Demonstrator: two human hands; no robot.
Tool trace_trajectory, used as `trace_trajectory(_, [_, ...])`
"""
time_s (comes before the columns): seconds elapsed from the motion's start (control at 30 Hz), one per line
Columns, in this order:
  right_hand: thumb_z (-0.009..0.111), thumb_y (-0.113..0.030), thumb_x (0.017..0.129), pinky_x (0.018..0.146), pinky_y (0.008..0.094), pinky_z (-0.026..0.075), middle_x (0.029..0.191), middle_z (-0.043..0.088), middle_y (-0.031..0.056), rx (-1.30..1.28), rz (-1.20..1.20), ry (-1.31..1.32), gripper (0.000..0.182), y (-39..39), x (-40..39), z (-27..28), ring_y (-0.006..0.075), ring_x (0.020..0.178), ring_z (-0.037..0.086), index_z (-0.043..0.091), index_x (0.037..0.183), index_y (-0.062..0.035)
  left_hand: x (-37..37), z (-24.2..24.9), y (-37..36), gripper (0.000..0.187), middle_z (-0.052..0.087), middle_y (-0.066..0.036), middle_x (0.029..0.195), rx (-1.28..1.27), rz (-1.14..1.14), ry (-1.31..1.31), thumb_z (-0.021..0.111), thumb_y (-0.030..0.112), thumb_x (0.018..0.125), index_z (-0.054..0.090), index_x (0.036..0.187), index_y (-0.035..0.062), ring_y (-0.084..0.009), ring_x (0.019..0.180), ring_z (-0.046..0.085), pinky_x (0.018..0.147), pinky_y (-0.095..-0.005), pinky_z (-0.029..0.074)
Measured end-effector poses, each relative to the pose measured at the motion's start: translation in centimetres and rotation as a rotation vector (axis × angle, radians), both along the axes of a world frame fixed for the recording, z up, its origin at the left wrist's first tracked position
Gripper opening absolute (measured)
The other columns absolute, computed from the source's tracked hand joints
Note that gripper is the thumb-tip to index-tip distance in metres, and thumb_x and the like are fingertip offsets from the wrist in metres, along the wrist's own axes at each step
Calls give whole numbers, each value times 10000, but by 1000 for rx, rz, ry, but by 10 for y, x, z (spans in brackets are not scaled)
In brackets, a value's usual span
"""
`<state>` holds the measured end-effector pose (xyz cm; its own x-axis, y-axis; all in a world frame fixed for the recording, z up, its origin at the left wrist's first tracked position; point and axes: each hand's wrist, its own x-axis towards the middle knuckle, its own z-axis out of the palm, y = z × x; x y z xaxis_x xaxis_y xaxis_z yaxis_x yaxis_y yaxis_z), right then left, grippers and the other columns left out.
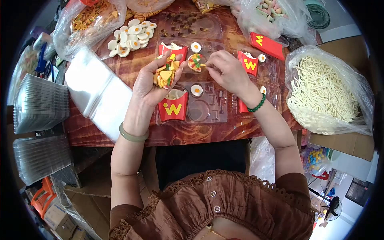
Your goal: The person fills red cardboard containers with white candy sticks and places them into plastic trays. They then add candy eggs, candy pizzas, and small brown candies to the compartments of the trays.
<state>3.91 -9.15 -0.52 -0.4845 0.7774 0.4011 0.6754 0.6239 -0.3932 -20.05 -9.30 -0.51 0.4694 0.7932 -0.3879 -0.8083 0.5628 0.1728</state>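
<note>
My left hand (150, 84), palm up, holds a pile of small toy pizza slices (166, 75) over the left trays. Between its fingertips my right hand (225, 68) pinches one small yellow-orange slice (203, 65), at the edge of a round pizza (195, 63) made of slices in the upper clear tray. White toy egg (196, 47) lies behind that pizza, and a red fries box (175, 49) stands partly behind my left hand. In the lower clear tray (208, 116) are another fries box (173, 109), an egg (196, 90) and a bare round hollow.
More trays on the right hold a red fries box (248, 64) and eggs. Flat red boxes (267, 46) lie behind them. Toy eggs (134, 36) are heaped at the back left, beside plastic sleeves (98, 94). A bag of white sticks (322, 90) stands right; stacked trays (40, 104) stand left.
</note>
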Motion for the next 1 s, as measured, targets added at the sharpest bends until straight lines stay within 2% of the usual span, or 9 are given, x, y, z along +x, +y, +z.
trace_trajectory(0.13, [643,-64,767,693,337,496,877,595,109,-54,-42,-134,140,3,-8,-3,260,801,599,626,902,-32,5,0,3,322,492,-260,1191,30,-7,-1,476,98,935,455,1252,47,-369,1062,573,774,-360,583])
trace_trajectory(0.23, [640,-87,781,653,337,494,854,598,120,-209,46,22,122,6,-10,-1,249,733,599,621,880,-18,5,0,4,328,483,-262,1198,-6,-9,-13,470,101,939,444,1262,47,-375,1080,562,780,-362,584])
trace_trajectory(0.43, [641,-93,787,567,324,473,766,617,112,-349,-114,56,121,10,-9,-10,229,616,593,625,881,-19,11,3,6,310,491,-244,1197,21,16,5,470,106,940,443,1242,43,-393,1105,541,789,-370,584])
trace_trajectory(0.5, [648,-97,802,527,273,438,723,616,66,-428,-185,42,101,10,-12,-6,149,555,539,630,870,-25,12,-1,8,297,509,-237,1173,35,23,-22,465,102,940,439,1228,33,-399,1113,533,814,-389,575])
trace_trajectory(0.6, [665,-118,817,512,219,390,700,584,6,-416,-185,307,96,4,-19,10,64,546,453,638,847,-31,15,-3,11,288,526,-235,1145,1,47,-88,461,97,940,440,1217,21,-415,1113,526,842,-421,562])
trace_trajectory(0.63, [682,-138,820,512,189,355,702,547,-31,-462,-134,413,117,0,-23,18,30,564,400,647,863,-35,20,3,8,273,534,-225,1139,15,79,-30,463,114,943,455,1198,18,-370,1086,550,863,-411,550])
trace_trajectory(0.77, [701,-126,802,527,199,371,787,575,-3,-319,119,377,157,-6,-42,41,38,605,445,650,927,-45,31,12,3,266,557,-161,1105,-5,52,3,471,148,946,477,1186,31,-253,999,588,841,-346,537])
trace_trajectory(0.9, [705,-125,799,547,204,400,805,586,2,-268,135,201,166,-1,-45,42,45,615,478,654,936,-47,36,-1,4,273,554,-145,1086,9,32,56,468,143,946,489,1198,37,-230,934,589,822,-308,529])
trace_trajectory(1.0, [697,-121,803,596,217,441,848,610,16,-546,89,272,170,-1,-42,49,56,678,545,654,949,-45,37,12,-3,276,550,-143,1091,-39,35,50,473,150,946,490,1196,33,-240,927,590,783,-316,545])
